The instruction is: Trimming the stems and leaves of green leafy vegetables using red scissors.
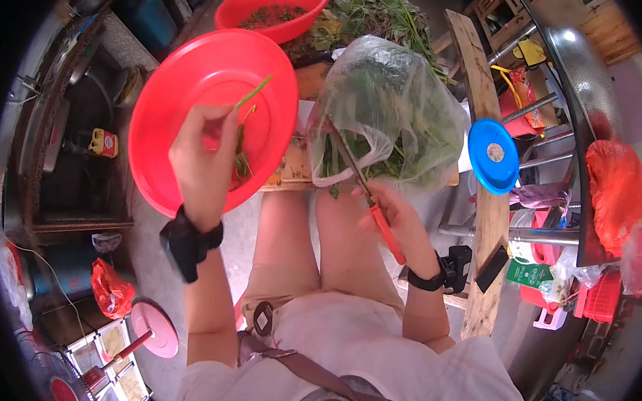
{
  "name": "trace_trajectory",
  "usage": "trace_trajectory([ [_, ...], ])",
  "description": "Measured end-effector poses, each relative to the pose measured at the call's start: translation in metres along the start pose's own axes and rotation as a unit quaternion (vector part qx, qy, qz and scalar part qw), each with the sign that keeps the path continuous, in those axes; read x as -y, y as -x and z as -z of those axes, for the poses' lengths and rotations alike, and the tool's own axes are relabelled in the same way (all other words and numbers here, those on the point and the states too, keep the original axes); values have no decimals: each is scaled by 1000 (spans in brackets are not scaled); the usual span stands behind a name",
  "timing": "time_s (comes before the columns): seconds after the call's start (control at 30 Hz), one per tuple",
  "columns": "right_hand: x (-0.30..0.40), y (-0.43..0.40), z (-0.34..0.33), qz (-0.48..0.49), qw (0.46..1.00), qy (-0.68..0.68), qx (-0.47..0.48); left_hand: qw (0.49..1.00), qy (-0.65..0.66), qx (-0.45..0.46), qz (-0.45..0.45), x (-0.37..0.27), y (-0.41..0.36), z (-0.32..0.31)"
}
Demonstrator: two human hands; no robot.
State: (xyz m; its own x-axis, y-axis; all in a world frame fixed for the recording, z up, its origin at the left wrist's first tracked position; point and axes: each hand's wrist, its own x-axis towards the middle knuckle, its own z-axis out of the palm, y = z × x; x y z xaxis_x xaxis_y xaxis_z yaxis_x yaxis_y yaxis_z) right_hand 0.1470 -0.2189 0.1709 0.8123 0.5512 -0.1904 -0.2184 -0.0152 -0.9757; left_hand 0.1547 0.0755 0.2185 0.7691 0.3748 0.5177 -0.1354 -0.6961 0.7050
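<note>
My left hand (pixel 205 152) is over a large red plastic basin (pixel 162 97), pinching a short green stem (pixel 254 90) between thumb and fingers. A few green leaves and stems (pixel 240 162) lie in the basin. In my right hand (pixel 394 213) is a knife with a red handle (pixel 386 235), its narrow, stained blade (pixel 351 155) pointing up and away from me. Behind the blade, a clear plastic bag (pixel 383 83) full of leafy greens sits on a low wooden surface. The bag's mouth gapes toward me, with stems showing inside.
A second red basin (pixel 227 18) holding plant scraps stands beyond, near a heap of greens (pixel 376 11). To my right, a wooden plank (pixel 488 222) carries a blue lid (pixel 490 139) and a black phone (pixel 491 269). A red bag (pixel 611 190) hangs farther right.
</note>
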Motion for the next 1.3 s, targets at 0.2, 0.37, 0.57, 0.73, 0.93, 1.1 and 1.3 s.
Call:
trace_trajectory([
  [0.2, 4, 2, 10, 19, 999, 22, -19, 997, -21, -70, -4, 4, 5, 83],
  [0.37, 16, 12, -1, 22, 999, 49, -8, 942, -109, -316, -26, -31, 2, 188],
  [0.57, 19, 28, -9, 66, 997, 23, -13, 942, -48, -316, -102, -96, -20, 185],
  [0.73, 15, 41, 0, 64, 997, 19, -36, 981, 59, -102, -156, -63, -98, 63],
  [0.93, 1, 44, 14, 12, 996, 59, -60, 990, 14, 17, -136, 2, -137, -54],
  [1.1, 13, 38, 25, 15, 990, 104, -95, 987, 1, 60, -146, 24, -162, -114],
  [1.3, 10, 24, 35, -8, 988, 104, -115, 990, -16, 61, -130, 68, -187, -128],
])
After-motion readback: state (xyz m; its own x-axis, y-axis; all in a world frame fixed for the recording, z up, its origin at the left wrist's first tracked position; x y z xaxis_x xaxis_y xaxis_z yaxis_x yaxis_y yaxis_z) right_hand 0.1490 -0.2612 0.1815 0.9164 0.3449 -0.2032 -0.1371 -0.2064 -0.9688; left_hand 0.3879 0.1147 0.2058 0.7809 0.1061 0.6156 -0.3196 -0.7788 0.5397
